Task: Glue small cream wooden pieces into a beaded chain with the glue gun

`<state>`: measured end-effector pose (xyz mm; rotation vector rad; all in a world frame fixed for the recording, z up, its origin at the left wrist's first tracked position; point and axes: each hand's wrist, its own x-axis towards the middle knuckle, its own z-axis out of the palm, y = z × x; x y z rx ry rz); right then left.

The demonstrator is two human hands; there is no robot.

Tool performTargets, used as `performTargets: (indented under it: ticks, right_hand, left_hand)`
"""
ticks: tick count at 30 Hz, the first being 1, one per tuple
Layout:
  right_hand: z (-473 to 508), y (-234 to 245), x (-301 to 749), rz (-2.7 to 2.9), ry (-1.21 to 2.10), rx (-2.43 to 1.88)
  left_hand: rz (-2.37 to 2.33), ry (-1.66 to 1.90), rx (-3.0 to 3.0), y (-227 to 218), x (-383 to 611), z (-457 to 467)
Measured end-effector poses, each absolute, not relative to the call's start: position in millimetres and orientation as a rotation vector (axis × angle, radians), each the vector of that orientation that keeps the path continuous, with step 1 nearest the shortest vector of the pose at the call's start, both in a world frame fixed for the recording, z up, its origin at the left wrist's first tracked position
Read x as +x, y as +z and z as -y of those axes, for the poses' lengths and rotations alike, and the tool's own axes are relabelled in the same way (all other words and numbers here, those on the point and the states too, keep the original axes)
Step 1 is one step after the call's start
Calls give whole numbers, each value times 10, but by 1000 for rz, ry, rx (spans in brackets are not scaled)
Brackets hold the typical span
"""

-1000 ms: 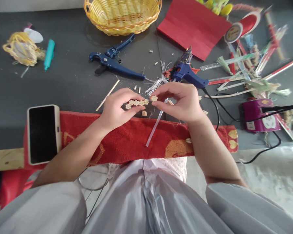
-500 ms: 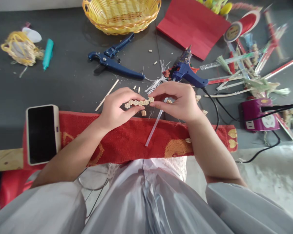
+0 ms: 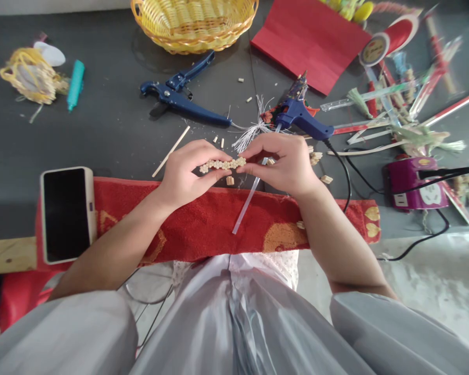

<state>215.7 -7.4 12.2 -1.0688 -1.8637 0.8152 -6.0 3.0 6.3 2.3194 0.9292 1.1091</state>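
Observation:
Between both hands is a short strip of pale, flower-shaped clusters of cut stick ends [image 3: 218,165]. My left hand [image 3: 187,169] pinches the strip's middle between thumb and fingers. At its right end, my right hand [image 3: 281,160] grips the last cluster with thumb and forefinger. Just below the strip lies a loose small wooden cluster [image 3: 230,180]. A clear glue stick [image 3: 246,204] slants from under my right hand onto the red towel [image 3: 207,224]. Beyond my right hand lies a blue glue gun [image 3: 300,115].
Blue cutters [image 3: 187,104] and a thin stick [image 3: 171,151] lie on the grey table. A yellow basket [image 3: 195,47] and red paper [image 3: 308,41] stand farther back. A phone [image 3: 67,214] rests at left; a purple power socket [image 3: 416,183] with black cords sits right.
The right end cluster has come slightly lower, more in line with the strip, and my right hand has shifted slightly. My left hand keeps its hold.

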Motion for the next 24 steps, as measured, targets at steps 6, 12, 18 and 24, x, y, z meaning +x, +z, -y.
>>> performTargets:
  ticks: [6, 12, 18, 24]
  right_hand:
    - [73, 112, 2149, 1878, 789, -1050]
    - [72, 89, 2130, 1888, 711, -1018]
    - [85, 84, 2119, 1854, 795, -1050]
    - [94, 93, 2116, 1849, 816, -1077]
  left_hand:
    - [-949, 1080, 2356, 58, -62, -29]
    - [-911, 1162, 2319, 61, -43, -29]
    - [-935, 1130, 2315, 61, -48, -28]
    - [-908, 1131, 2268, 55, -53, -39]
